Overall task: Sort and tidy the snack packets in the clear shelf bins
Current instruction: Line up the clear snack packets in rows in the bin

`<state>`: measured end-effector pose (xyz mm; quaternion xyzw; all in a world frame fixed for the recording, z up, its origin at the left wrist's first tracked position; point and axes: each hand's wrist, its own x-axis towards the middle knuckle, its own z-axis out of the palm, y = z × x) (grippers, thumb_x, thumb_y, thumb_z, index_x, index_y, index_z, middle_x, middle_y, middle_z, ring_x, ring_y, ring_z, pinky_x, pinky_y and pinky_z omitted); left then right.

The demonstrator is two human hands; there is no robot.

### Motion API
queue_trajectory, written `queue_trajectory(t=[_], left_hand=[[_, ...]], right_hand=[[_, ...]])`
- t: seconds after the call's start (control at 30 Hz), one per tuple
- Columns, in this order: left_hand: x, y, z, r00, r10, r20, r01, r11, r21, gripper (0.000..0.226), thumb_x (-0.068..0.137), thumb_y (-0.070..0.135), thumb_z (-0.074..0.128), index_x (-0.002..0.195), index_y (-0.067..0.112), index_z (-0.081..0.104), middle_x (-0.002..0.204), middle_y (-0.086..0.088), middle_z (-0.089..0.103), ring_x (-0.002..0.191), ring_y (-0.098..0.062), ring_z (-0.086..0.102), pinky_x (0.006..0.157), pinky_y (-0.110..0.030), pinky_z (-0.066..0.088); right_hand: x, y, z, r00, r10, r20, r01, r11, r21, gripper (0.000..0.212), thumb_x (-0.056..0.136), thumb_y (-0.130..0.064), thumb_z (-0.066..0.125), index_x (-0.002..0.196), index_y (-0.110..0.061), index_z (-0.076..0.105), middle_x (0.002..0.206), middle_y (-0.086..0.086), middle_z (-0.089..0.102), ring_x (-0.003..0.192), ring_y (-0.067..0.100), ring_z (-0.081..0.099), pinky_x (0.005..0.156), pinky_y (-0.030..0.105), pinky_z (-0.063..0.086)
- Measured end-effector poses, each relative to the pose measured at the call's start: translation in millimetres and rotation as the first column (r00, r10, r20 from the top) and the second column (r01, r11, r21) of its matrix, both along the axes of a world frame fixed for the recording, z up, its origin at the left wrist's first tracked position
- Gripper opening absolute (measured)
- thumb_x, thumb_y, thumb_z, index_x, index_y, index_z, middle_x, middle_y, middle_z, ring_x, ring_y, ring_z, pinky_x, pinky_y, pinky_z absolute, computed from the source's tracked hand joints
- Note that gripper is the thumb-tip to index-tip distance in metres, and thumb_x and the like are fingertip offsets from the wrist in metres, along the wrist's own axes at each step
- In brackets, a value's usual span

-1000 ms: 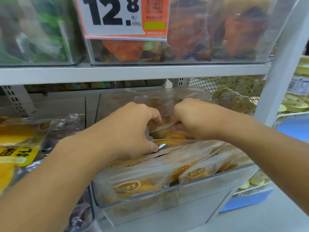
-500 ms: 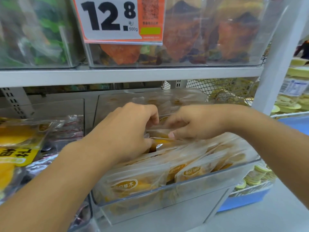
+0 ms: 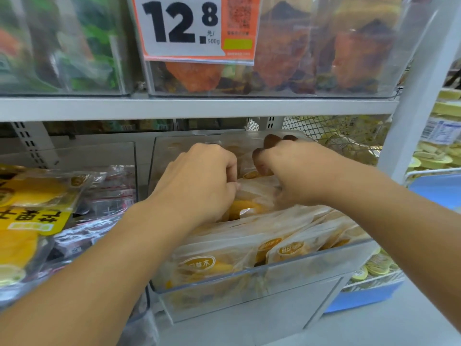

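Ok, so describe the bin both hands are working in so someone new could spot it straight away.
Find the orange-and-white price sign reading 12.8 on the upper shelf. Directly below it sits a clear plastic bin full of pale packets with yellow snacks. Unlike the left-hand neighbour's bright yellow bags, its packets are frosted and stand in rows.

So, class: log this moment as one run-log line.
left hand: grips packet | right hand: grips packet | clear bin: pale packets, untidy | step: tidying

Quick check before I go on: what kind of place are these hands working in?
Most likely a shop's snack aisle: a price tag reading 12.8 per 500g hangs on a clear bin above, and metal shelving holds bins of snack packets.
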<state>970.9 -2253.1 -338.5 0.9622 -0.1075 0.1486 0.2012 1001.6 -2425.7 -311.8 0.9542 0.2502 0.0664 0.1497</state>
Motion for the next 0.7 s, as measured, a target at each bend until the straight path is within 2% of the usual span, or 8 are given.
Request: queue_trajectory(t=[0.1, 0.23, 0.37, 0.47, 0.5, 0.57, 0.63, 0.7], left_hand=[[0, 2, 0, 0.999, -0.025, -0.029, 0.025, 1.0, 0.003, 0.027, 0.092, 0.039, 0.067, 0.07, 0.031, 0.055, 0.081, 0.013, 0.056, 0.077, -0.01, 0.056, 0.064, -0.029, 0.039], [-3, 6, 2, 0.997, -0.033, -0.066, 0.034, 0.999, 0.021, 0.023, 0.088, 0.043, 0.069, 0.088, 0.036, 0.046, 0.089, 0.014, 0.054, 0.086, -0.013, 0.057, 0.074, -0.033, 0.049], [-10, 5, 7, 0.997, 0.006, -0.083, -0.002, 0.999, 0.047, 0.038, 0.085, 0.042, 0.071, 0.109, 0.029, 0.045, 0.092, 0.008, 0.057, 0.078, -0.015, 0.059, 0.068, -0.034, 0.052], [-12, 4, 8, 0.996, 0.025, -0.081, -0.017, 0.995, 0.1, 0.041, 0.086, 0.043, 0.068, 0.118, 0.028, 0.046, 0.1, 0.006, 0.06, 0.084, -0.018, 0.061, 0.074, -0.038, 0.054], [-12, 3, 7, 0.996, 0.03, -0.08, -0.021, 0.993, 0.115, 0.042, 0.087, 0.043, 0.068, 0.12, 0.029, 0.045, 0.102, 0.005, 0.06, 0.085, -0.019, 0.061, 0.074, -0.037, 0.054], [-11, 3, 7, 0.997, 0.039, -0.065, -0.032, 0.993, 0.117, 0.045, 0.087, 0.043, 0.068, 0.123, 0.03, 0.044, 0.104, 0.006, 0.061, 0.085, -0.019, 0.061, 0.073, -0.035, 0.053], [-9, 3, 7, 0.998, 0.04, -0.049, -0.035, 0.995, 0.098, 0.051, 0.085, 0.044, 0.071, 0.128, 0.033, 0.045, 0.108, 0.007, 0.064, 0.091, -0.02, 0.064, 0.078, -0.037, 0.056], [-7, 2, 9, 0.999, 0.012, -0.046, -0.009, 0.997, 0.078, 0.046, 0.083, 0.044, 0.074, 0.124, 0.039, 0.054, 0.11, 0.011, 0.067, 0.097, -0.018, 0.065, 0.085, -0.038, 0.056]], right_hand=[[13, -8, -4, 0.998, -0.047, -0.04, 0.05, 0.995, 0.085, 0.061, 0.072, -0.045, 0.083, 0.123, -0.031, 0.051, 0.122, -0.001, 0.059, 0.103, 0.027, 0.062, 0.081, 0.036, 0.052], [21, -9, -5, 0.999, -0.035, 0.02, 0.033, 0.992, 0.122, 0.036, 0.082, -0.043, 0.076, 0.111, -0.03, 0.06, 0.116, 0.002, 0.063, 0.098, 0.031, 0.062, 0.075, 0.035, 0.049], [22, -2, -8, 0.995, -0.063, 0.076, 0.054, 0.991, 0.123, 0.015, 0.087, -0.026, 0.07, 0.093, -0.024, 0.057, 0.086, 0.002, 0.05, 0.081, 0.029, 0.055, 0.069, 0.033, 0.046], [27, -2, -3, 0.997, -0.079, 0.018, 0.076, 0.988, 0.134, 0.014, 0.085, -0.022, 0.074, 0.091, -0.022, 0.061, 0.091, 0.002, 0.061, 0.08, 0.027, 0.058, 0.069, 0.029, 0.045], [29, -3, -2, 0.996, -0.085, -0.034, 0.09, 0.984, 0.156, 0.02, 0.082, -0.025, 0.078, 0.096, -0.02, 0.064, 0.097, 0.002, 0.064, 0.084, 0.027, 0.06, 0.07, 0.029, 0.047], [31, -9, 0, 0.984, -0.102, -0.146, 0.134, 0.963, 0.233, 0.049, 0.071, -0.037, 0.088, 0.108, -0.02, 0.062, 0.103, -0.002, 0.063, 0.088, 0.022, 0.06, 0.072, 0.028, 0.051], [30, -22, 3, 0.963, -0.095, -0.252, 0.171, 0.938, 0.302, 0.075, 0.059, -0.046, 0.093, 0.119, -0.026, 0.054, 0.105, -0.009, 0.057, 0.084, 0.011, 0.056, 0.064, 0.021, 0.044], [29, -36, 8, 0.927, -0.026, -0.374, 0.194, 0.887, 0.419, 0.084, 0.057, -0.052, 0.091, 0.128, -0.034, 0.049, 0.113, -0.014, 0.055, 0.091, 0.003, 0.057, 0.072, 0.017, 0.047]])
